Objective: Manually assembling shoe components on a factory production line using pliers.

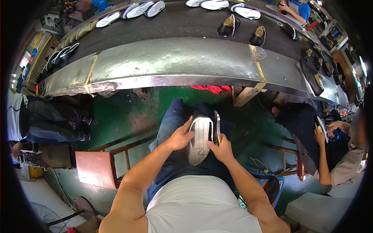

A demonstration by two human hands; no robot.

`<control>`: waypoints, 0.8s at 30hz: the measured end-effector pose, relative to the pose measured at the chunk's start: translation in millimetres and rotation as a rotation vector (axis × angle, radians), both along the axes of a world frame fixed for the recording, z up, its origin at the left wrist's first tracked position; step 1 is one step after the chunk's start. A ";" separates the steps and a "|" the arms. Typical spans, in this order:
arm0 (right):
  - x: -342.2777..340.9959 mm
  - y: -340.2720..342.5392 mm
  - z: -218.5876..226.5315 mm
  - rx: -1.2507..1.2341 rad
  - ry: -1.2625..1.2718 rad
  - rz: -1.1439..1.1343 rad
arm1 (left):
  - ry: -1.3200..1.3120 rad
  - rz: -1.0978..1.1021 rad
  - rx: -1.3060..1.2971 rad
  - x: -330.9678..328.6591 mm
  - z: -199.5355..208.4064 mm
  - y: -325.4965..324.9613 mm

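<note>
A shoe (201, 141) lies over my lap, its white sole turned up and a dark squiggle drawn on it. The upper's dark edge shows at the far end. My left hand (181, 137) is closed on the shoe's left side, with the index finger along its edge. On the other side, my right hand (221, 149) grips a long, shiny metal hand tool (217, 123) that stands along the shoe's right edge. The tool's exact kind cannot be made out. My right thumb is close to the sole's edge.
Ahead is a dark conveyor belt (175, 25) with a metal front (167, 64), carrying white-soled shoes (142, 9) and black shoes on lasts (229, 25). A clear cup (258, 53) sits on the ledge. A stool (97, 169) stands left; co-workers sit at both sides.
</note>
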State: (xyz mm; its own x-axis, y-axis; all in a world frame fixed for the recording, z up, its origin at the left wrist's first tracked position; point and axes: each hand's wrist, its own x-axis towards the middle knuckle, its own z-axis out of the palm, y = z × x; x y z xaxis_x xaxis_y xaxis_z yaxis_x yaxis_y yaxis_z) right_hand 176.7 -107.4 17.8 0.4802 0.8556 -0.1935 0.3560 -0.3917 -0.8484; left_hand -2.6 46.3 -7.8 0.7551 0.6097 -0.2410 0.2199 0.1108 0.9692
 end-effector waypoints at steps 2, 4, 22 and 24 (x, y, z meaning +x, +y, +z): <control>1.1 -1.6 6.2 -0.080 0.035 0.059 | 0.039 -0.046 0.019 0.8 2.5 -5.3; 3.1 -4.1 -0.2 -0.064 0.019 0.049 | 0.018 0.085 -0.097 7.4 0.8 -22.5; 45.5 -64.2 61.1 -0.266 -0.196 0.612 | 0.257 -0.161 -0.111 -7.7 0.5 -62.6; 41.2 -56.4 55.5 -0.166 -0.342 0.640 | 0.240 -0.156 -0.140 -5.7 -3.8 -67.3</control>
